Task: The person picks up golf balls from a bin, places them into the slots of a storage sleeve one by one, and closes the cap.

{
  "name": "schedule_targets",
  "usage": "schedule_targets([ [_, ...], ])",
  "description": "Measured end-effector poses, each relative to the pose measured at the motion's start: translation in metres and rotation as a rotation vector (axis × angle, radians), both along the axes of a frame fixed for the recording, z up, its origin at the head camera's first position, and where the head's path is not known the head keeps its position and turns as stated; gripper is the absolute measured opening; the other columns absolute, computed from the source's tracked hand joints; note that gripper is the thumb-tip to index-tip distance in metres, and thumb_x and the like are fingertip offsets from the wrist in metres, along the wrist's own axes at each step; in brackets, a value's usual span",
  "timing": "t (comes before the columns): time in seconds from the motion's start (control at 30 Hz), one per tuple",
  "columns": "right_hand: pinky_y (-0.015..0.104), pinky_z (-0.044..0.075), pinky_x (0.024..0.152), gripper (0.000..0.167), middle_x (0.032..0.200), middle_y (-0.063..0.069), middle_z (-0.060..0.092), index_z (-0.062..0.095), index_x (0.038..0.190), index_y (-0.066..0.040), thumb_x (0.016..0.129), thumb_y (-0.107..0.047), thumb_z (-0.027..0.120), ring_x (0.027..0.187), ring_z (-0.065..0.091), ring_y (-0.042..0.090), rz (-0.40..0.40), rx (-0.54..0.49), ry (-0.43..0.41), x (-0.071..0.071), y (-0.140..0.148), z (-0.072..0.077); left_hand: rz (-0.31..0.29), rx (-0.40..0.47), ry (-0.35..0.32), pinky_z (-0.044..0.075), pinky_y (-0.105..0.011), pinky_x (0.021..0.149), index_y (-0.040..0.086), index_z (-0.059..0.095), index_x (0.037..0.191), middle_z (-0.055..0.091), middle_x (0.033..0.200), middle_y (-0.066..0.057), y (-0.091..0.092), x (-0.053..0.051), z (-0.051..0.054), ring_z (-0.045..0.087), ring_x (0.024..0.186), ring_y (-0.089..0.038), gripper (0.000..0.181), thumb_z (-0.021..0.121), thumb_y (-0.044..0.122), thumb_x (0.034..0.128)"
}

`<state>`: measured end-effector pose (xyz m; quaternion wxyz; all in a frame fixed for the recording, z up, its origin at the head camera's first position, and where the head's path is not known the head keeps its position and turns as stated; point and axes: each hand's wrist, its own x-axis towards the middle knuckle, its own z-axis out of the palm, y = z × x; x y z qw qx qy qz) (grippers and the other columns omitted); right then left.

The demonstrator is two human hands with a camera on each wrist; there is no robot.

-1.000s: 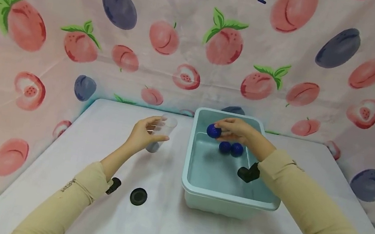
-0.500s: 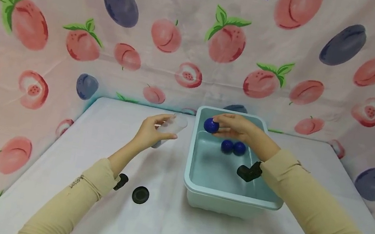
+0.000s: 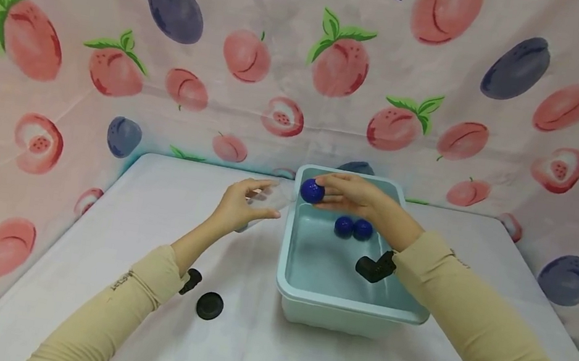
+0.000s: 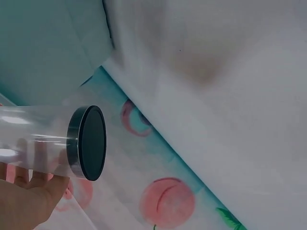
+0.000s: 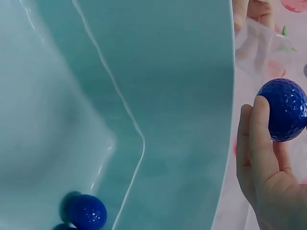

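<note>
In the head view my left hand point(image 3: 236, 205) grips a clear plastic cup point(image 3: 270, 195), tilted with its mouth toward the tub. The left wrist view shows the cup point(image 4: 33, 139) lying nearly sideways, its dark base point(image 4: 92, 143) facing right, with fingers of my left hand point(image 4: 29, 199) around it. My right hand point(image 3: 360, 197) pinches a dimpled blue ball point(image 3: 313, 191) over the tub's back left corner, close to the cup's mouth. In the right wrist view, the ball point(image 5: 284, 110) sits at the fingertips of my right hand point(image 5: 268, 172).
The light blue tub point(image 3: 349, 305) stands right of centre, with two blue balls point(image 3: 344, 227) point(image 3: 363, 229) inside. A black round lid point(image 3: 209, 306) lies on the white table point(image 3: 241, 354). Black devices point(image 3: 191, 282) point(image 3: 374, 269) are by both cuffs. A fruit-patterned cloth hangs behind.
My left hand has lifted the cup, moved it right and tilted it toward the tub. My right hand has carried the ball left, nearer the cup.
</note>
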<state>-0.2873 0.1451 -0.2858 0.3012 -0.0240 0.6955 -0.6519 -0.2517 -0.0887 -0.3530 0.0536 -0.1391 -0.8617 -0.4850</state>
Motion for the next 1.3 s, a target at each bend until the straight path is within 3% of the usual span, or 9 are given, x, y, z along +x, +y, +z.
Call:
schedule_targets([
  [0.1, 0.041, 0.039, 0.104, 0.052, 0.146, 0.026, 0.034, 0.027, 0.146, 0.001, 0.100, -0.016, 0.044, 0.124, 0.048, 0.031, 0.009, 0.003, 0.010, 0.002, -0.004, 0.002, -0.011, 0.018, 0.004, 0.046, -0.049, 0.098, 0.013, 0.059, 0.129, 0.061, 0.126, -0.012, 0.002, 0.001, 0.001, 0.059, 0.111, -0.031, 0.063, 0.083, 0.018, 0.0709],
  [0.3, 0.038, 0.046, 0.097, 0.050, 0.126, 0.017, 0.049, 0.034, 0.143, 0.002, 0.099, -0.017, 0.046, 0.085, 0.065, 0.013, 0.007, -0.001, 0.040, 0.002, -0.010, 0.008, -0.011, 0.031, 0.012, 0.046, -0.047, 0.100, 0.012, 0.060, 0.128, 0.061, 0.129, -0.011, 0.004, 0.003, 0.002, 0.062, 0.111, -0.030, 0.062, 0.083, 0.017, 0.0708],
  [0.37, 0.036, 0.047, 0.096, 0.049, 0.127, 0.018, 0.049, 0.035, 0.142, 0.003, 0.099, -0.017, 0.045, 0.089, 0.065, 0.015, 0.006, -0.017, 0.038, 0.002, -0.011, 0.010, -0.014, 0.028, 0.020, 0.046, -0.046, 0.100, 0.011, 0.060, 0.128, 0.060, 0.129, -0.012, 0.004, 0.002, 0.002, 0.062, 0.111, -0.030, 0.061, 0.083, 0.017, 0.0714],
  [0.5, 0.037, 0.045, 0.099, 0.048, 0.142, 0.026, 0.039, 0.034, 0.143, 0.003, 0.100, -0.017, 0.043, 0.114, 0.056, 0.027, 0.015, -0.025, 0.060, 0.000, -0.011, 0.013, -0.028, 0.028, 0.029, 0.045, -0.045, 0.100, 0.008, 0.058, 0.129, 0.060, 0.129, -0.012, 0.004, 0.000, 0.002, 0.060, 0.115, -0.030, 0.062, 0.082, 0.016, 0.0723],
  [0.57, 0.039, 0.042, 0.102, 0.049, 0.145, 0.028, 0.033, 0.032, 0.143, 0.004, 0.100, -0.018, 0.042, 0.116, 0.055, 0.028, 0.030, -0.015, 0.076, -0.001, -0.009, 0.013, -0.031, 0.028, 0.023, 0.046, -0.044, 0.099, 0.008, 0.058, 0.130, 0.060, 0.129, -0.012, 0.003, -0.001, 0.002, 0.060, 0.115, -0.030, 0.062, 0.081, 0.015, 0.0726],
  [0.73, 0.042, 0.042, 0.102, 0.048, 0.141, 0.028, 0.038, 0.032, 0.141, 0.006, 0.100, -0.017, 0.042, 0.091, 0.063, 0.014, 0.035, 0.036, 0.102, -0.004, -0.004, 0.011, -0.024, 0.041, -0.001, 0.047, -0.046, 0.098, 0.008, 0.057, 0.131, 0.062, 0.127, -0.013, -0.001, -0.002, 0.000, 0.062, 0.110, -0.030, 0.063, 0.081, 0.015, 0.0733],
  [0.83, 0.042, 0.044, 0.101, 0.044, 0.124, 0.021, 0.052, 0.037, 0.138, 0.007, 0.100, -0.014, 0.044, 0.084, 0.064, 0.012, 0.016, 0.075, 0.109, -0.006, 0.001, 0.009, -0.029, 0.049, -0.004, 0.046, -0.047, 0.099, 0.008, 0.056, 0.131, 0.062, 0.126, -0.013, -0.003, -0.001, -0.001, 0.062, 0.110, -0.032, 0.063, 0.081, 0.015, 0.0733],
  [0.93, 0.043, 0.044, 0.102, 0.044, 0.111, 0.013, 0.055, 0.037, 0.138, 0.007, 0.099, -0.014, 0.044, 0.083, 0.065, 0.013, 0.010, 0.098, 0.107, -0.009, 0.007, 0.005, -0.026, 0.055, -0.017, 0.045, -0.047, 0.101, 0.009, 0.057, 0.131, 0.062, 0.127, -0.012, -0.004, -0.001, -0.002, 0.061, 0.112, -0.032, 0.063, 0.081, 0.015, 0.0734],
  [1.3, 0.043, 0.044, 0.102, 0.046, 0.136, 0.028, 0.042, 0.034, 0.141, 0.006, 0.101, -0.015, 0.042, 0.092, 0.062, 0.016, 0.015, 0.216, 0.152, -0.020, 0.025, -0.007, -0.006, 0.032, -0.040, 0.045, -0.048, 0.100, 0.012, 0.057, 0.131, 0.062, 0.127, -0.009, -0.002, -0.004, 0.000, 0.061, 0.113, -0.029, 0.064, 0.082, 0.017, 0.0728],
])
